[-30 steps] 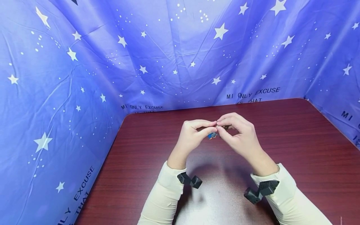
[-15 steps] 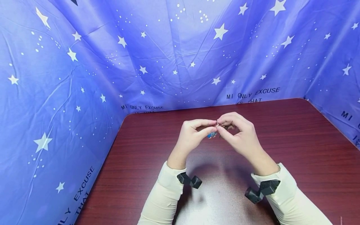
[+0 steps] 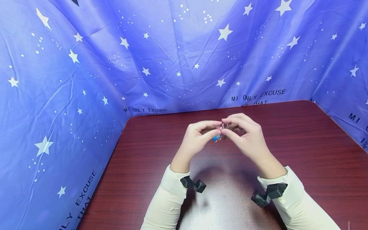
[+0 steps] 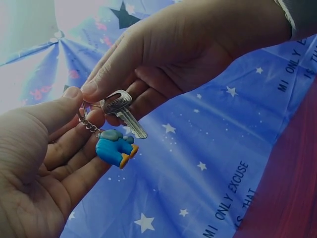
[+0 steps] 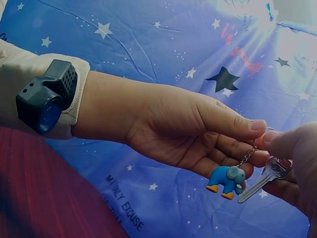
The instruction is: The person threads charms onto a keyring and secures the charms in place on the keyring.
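Above the table, both hands meet fingertip to fingertip at a thin metal key ring (image 3: 225, 126). My left hand (image 3: 195, 137) pinches one side of it between thumb and fingers. My right hand (image 3: 245, 135) pinches the other side. From the ring, a short chain (image 4: 90, 127) carries a blue elephant charm (image 5: 224, 180) with a grey head and yellow feet, dangling below the left fingertips. A silver key (image 4: 130, 119) hangs from the ring beside the right hand's fingers. Fingertips hide part of the ring.
A dark red wood-grain table (image 3: 149, 153) lies beneath the hands. Around its back and sides hangs a blue-violet star-print curtain (image 3: 178, 57) with black lettering. Each cuff bears a small black camera, such as the left one (image 5: 49, 94).
The hands stay in nearly the same place. The right fingers have shifted up slightly, and more of the ring shows between the fingertips. The key by the right fingers now shows less from above.
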`<state>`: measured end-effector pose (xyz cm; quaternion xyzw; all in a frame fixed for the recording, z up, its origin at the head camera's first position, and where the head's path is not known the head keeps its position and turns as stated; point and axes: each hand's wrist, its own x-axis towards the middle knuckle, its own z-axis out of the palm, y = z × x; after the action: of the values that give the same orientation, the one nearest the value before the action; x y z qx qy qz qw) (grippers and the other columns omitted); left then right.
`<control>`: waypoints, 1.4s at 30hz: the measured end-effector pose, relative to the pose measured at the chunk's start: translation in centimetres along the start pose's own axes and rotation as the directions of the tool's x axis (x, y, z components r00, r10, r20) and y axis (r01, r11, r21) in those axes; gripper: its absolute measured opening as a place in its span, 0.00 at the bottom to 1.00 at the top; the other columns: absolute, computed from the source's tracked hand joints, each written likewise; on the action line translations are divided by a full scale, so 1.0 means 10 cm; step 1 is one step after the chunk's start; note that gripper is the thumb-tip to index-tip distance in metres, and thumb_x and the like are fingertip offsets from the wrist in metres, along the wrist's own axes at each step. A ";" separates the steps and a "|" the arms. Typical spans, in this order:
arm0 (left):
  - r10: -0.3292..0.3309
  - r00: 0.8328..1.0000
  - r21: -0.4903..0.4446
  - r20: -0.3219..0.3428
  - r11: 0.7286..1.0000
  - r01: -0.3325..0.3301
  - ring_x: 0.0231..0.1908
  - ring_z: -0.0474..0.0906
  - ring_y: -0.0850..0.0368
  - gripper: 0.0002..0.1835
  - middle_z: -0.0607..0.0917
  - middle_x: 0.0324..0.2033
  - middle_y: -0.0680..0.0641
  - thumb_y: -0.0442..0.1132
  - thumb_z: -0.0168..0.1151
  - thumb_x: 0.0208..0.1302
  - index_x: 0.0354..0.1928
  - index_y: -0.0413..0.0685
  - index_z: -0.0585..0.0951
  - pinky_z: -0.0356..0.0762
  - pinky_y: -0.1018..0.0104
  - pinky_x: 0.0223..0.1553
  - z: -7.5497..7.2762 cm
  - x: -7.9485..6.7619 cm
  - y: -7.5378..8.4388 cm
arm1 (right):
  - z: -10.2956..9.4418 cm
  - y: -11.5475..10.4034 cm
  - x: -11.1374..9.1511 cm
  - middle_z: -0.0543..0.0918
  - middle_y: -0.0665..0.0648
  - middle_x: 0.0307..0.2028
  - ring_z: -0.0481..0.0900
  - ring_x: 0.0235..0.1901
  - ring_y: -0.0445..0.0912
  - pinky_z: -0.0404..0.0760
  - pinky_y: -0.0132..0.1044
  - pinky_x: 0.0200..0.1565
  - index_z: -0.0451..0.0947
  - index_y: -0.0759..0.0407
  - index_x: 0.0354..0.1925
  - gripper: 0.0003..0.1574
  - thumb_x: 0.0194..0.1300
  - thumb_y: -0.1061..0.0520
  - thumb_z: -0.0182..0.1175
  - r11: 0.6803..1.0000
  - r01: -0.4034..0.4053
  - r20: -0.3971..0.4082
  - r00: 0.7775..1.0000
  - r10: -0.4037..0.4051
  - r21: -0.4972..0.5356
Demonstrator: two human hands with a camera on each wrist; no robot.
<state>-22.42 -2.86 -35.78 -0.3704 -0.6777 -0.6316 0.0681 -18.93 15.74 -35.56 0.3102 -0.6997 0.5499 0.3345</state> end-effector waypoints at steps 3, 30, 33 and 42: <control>-0.014 1.000 -0.010 0.008 1.000 0.014 0.37 0.87 0.58 0.13 0.88 0.40 0.32 0.26 0.67 0.63 0.49 0.28 0.84 0.86 0.58 0.40 0.00 0.00 0.00 | -0.01 0.00 -0.01 0.83 0.60 0.41 0.84 0.35 0.36 0.83 0.26 0.33 0.85 0.68 0.44 0.24 0.47 0.79 0.73 0.998 0.022 -0.004 1.000 -0.022 -0.063; -0.038 0.999 -0.071 0.026 0.997 0.040 0.32 0.85 0.63 0.11 0.87 0.38 0.30 0.23 0.68 0.61 0.46 0.25 0.83 0.85 0.65 0.35 0.01 -0.01 0.02 | -0.01 -0.01 0.00 0.84 0.58 0.35 0.82 0.33 0.36 0.81 0.23 0.35 0.88 0.65 0.37 0.21 0.43 0.79 0.75 0.986 0.097 -0.021 0.995 -0.101 -0.135; -0.027 0.999 -0.065 0.036 0.997 0.030 0.31 0.84 0.64 0.12 0.87 0.38 0.30 0.22 0.68 0.60 0.46 0.25 0.83 0.85 0.64 0.33 0.02 -0.01 0.01 | -0.01 -0.02 0.00 0.85 0.56 0.33 0.81 0.32 0.35 0.79 0.22 0.33 0.88 0.64 0.35 0.19 0.46 0.80 0.74 0.988 0.067 -0.037 0.997 -0.073 -0.136; 0.021 0.999 -0.057 0.038 0.998 -0.019 0.29 0.85 0.59 0.12 0.86 0.38 0.32 0.22 0.69 0.58 0.45 0.26 0.84 0.86 0.51 0.31 0.01 -0.01 0.01 | 0.01 -0.05 0.00 0.86 0.51 0.33 0.79 0.32 0.35 0.79 0.21 0.35 0.87 0.62 0.35 0.16 0.48 0.75 0.75 0.970 0.055 -0.036 0.997 -0.066 -0.237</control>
<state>-22.22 -2.79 -35.79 -0.3909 -0.6571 -0.6426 0.0508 -18.56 15.59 -35.32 0.2772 -0.7427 0.4593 0.4008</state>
